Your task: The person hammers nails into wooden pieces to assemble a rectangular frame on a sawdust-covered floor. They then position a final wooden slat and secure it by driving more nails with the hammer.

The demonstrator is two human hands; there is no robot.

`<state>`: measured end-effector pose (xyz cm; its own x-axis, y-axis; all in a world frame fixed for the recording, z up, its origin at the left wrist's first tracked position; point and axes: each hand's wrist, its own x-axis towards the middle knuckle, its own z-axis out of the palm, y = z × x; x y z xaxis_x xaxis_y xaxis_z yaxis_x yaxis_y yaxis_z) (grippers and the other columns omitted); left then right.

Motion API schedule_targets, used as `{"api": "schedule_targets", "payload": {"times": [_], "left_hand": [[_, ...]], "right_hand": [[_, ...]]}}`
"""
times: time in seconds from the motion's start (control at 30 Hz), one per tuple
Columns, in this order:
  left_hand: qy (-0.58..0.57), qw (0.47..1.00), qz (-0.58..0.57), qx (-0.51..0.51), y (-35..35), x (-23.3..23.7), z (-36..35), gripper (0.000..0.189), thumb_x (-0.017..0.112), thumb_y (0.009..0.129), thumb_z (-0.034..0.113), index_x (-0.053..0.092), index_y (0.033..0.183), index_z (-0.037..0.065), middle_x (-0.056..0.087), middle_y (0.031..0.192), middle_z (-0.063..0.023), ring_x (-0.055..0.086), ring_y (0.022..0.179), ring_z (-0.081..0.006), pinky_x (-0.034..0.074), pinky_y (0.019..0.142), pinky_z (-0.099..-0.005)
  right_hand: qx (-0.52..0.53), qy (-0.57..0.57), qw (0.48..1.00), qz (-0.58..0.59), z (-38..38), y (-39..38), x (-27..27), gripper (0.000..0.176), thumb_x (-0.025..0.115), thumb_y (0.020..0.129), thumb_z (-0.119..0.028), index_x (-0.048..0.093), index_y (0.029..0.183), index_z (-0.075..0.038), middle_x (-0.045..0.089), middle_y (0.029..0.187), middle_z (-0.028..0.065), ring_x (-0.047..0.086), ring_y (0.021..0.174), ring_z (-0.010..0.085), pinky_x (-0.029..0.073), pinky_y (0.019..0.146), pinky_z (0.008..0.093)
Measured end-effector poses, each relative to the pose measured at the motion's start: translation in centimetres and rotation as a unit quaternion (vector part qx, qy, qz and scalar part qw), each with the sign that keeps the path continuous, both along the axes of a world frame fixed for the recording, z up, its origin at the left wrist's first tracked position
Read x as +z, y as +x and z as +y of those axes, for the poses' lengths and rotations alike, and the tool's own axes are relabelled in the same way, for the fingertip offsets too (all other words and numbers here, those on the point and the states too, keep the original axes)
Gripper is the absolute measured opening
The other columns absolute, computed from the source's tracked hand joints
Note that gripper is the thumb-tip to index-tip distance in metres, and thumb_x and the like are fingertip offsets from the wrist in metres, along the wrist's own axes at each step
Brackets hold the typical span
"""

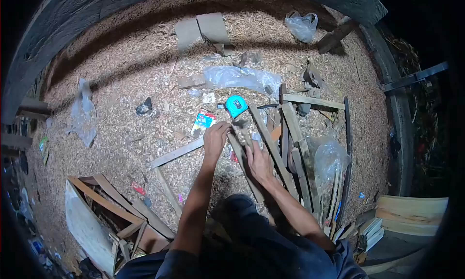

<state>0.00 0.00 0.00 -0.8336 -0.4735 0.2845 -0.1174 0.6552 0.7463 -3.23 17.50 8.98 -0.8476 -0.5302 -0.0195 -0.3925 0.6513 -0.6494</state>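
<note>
My left hand point(215, 141) is closed on the upper end of a narrow wooden strip point(244, 165) that slants down toward my legs. To its right, my right hand point(259, 162) has its fingers bent around a short piece of wood point(247, 138); its fingertips are partly hidden. A turquoise tape measure point(236, 106) lies on the wood shavings just above my hands. Beside my left hand is a blue, red and white packet point(203, 121). Another long strip point(273, 150) lies right of my right hand.
More boards point(300, 148) are piled at the right, near crumpled clear plastic point(332, 155). Broken wooden frames point(111, 211) stand at the lower left. A plastic sheet point(242, 78) and grey flat pieces point(213, 28) lie farther off. Large beams point(397, 109) border the ground.
</note>
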Motion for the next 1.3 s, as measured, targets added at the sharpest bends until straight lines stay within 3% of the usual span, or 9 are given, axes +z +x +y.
{"api": "schedule_targets", "payload": {"times": [0.1,0.23,0.33,0.57,0.63,0.7,0.83,1.17,1.3], "left_hand": [[-0.026,1.0,0.013,0.008,-1.3,-0.4,0.2,0.015,0.064,0.086,0.014,0.07,0.095,0.004,0.069,0.098,-0.0108,0.064,0.086,-0.0316,0.048,0.075,-0.0409],[-0.014,1.0,0.017,0.006,-0.9,-0.1,0.0,0.014,0.065,0.086,0.015,0.07,0.095,0.005,0.068,0.097,-0.01,0.064,0.085,-0.0314,0.047,0.074,-0.041],[-0.017,1.0,0.012,0.008,-0.8,-0.3,0.1,0.014,0.065,0.086,0.015,0.07,0.094,0.005,0.068,0.097,-0.0096,0.064,0.085,-0.031,0.048,0.075,-0.0408],[0.06,0.997,0.041,0.0,-0.1,1.1,-0.4,0.016,0.064,0.088,0.014,0.068,0.101,0.005,0.068,0.099,-0.0126,0.064,0.086,-0.0333,0.048,0.077,-0.0419],[0.097,0.992,0.074,0.039,-0.6,0.9,-0.7,0.017,0.061,0.09,0.015,0.066,0.102,0.004,0.068,0.094,-0.0152,0.064,0.085,-0.035,0.048,0.077,-0.0443],[-0.013,0.989,-0.042,0.144,-0.5,1.1,-1.7,0.013,0.06,0.089,0.014,0.065,0.099,0.006,0.067,0.085,-0.0139,0.063,0.082,-0.0336,0.048,0.075,-0.0443],[-0.071,0.964,-0.197,0.163,-0.6,0.2,-2.6,0.015,0.058,0.089,0.02,0.065,0.093,0.007,0.065,0.074,-0.0139,0.063,0.078,-0.0331,0.05,0.071,-0.0465],[-0.106,0.968,-0.204,0.097,-0.6,-1.0,-2.8,0.022,0.057,0.081,0.018,0.063,0.101,0.008,0.066,0.093,-0.0122,0.058,0.093,-0.0297,0.043,0.085,-0.0428],[-0.128,0.957,-0.248,0.082,-0.6,-0.8,-2.8,0.025,0.054,0.085,0.019,0.063,0.106,0.009,0.067,0.098,-0.0083,0.057,0.098,-0.0273,0.043,0.084,-0.0416]], "right_hand": [[0.042,0.127,0.991,0.023,0.4,-1.5,-0.4,0.024,0.051,0.098,-0.026,0.05,0.114,-0.007,0.061,0.069,0.0267,0.059,0.068,0.0489,0.044,0.061,0.0583],[0.008,-0.016,1.0,-0.011,-0.2,-0.8,1.5,0.025,0.049,0.099,-0.028,0.05,0.112,-0.007,0.06,0.068,0.028,0.06,0.068,0.0502,0.044,0.063,0.0588],[0.038,0.137,0.99,-0.016,-0.2,-1.1,-0.8,0.026,0.049,0.098,-0.028,0.049,0.112,-0.007,0.059,0.065,0.0283,0.061,0.069,0.0493,0.044,0.061,0.0588],[-0.019,0.011,0.998,-0.067,-0.6,-0.9,1.7,0.024,0.052,0.099,-0.023,0.051,0.112,-0.003,0.06,0.073,0.0303,0.058,0.075,0.0522,0.044,0.062,0.0562],[-0.024,-0.022,0.999,-0.033,-0.4,-0.7,1.1,0.026,0.052,0.098,-0.024,0.05,0.108,-0.001,0.056,0.062,0.0294,0.059,0.065,0.0501,0.043,0.057,0.0559],[-0.018,-0.023,0.999,-0.021,-0.1,-0.7,0.7,0.026,0.052,0.098,-0.025,0.05,0.108,-0.001,0.057,0.063,0.0294,0.059,0.065,0.0502,0.043,0.057,0.0563],[-0.012,-0.015,1.0,0.0,0.1,0.0,0.3,0.026,0.052,0.098,-0.026,0.05,0.107,-0.002,0.059,0.065,0.0297,0.059,0.066,0.0507,0.043,0.059,0.0575],[0.008,0.119,0.991,-0.061,-0.2,-1.0,0.1,0.029,0.049,0.099,-0.032,0.052,0.103,-0.004,0.059,0.066,0.0306,0.059,0.067,0.0515,0.045,0.062,0.0586],[-0.022,0.029,0.999,-0.029,-1.0,-0.6,1.8,0.032,0.049,0.099,-0.033,0.054,0.103,-0.002,0.059,0.066,0.0307,0.06,0.068,0.0505,0.045,0.063,0.0588]]}}
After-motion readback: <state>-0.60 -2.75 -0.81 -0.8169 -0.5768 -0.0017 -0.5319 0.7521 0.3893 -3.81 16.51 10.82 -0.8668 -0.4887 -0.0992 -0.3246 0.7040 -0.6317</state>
